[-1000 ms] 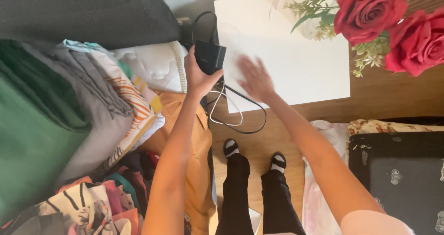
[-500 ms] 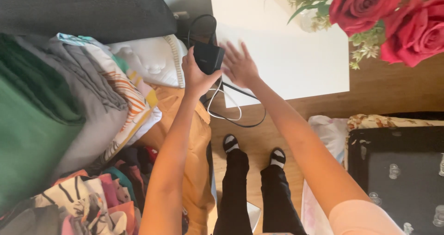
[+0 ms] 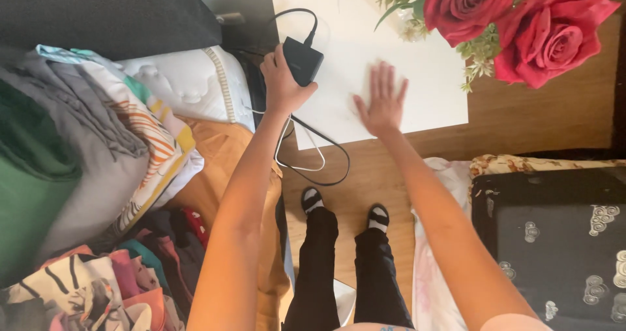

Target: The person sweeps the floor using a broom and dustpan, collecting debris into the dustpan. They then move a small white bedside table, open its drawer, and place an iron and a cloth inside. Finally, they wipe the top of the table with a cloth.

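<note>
Clutching a black power adapter (image 3: 304, 60), left grip (image 3: 284, 82) clamped; right grip (image 3: 381, 100) spread flat on white tabletop (image 3: 417, 90).

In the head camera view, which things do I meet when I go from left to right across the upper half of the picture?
Folded grey cloth → white quilted cushion → left hand holding the black power adapter → right hand flat on the white table top → red roses.

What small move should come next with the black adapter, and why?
Probably lower the black power adapter onto the white tabletop: the left hand holds it just over the table's edge, its cable dangles loose, and the right hand lies flat on the top.
</note>
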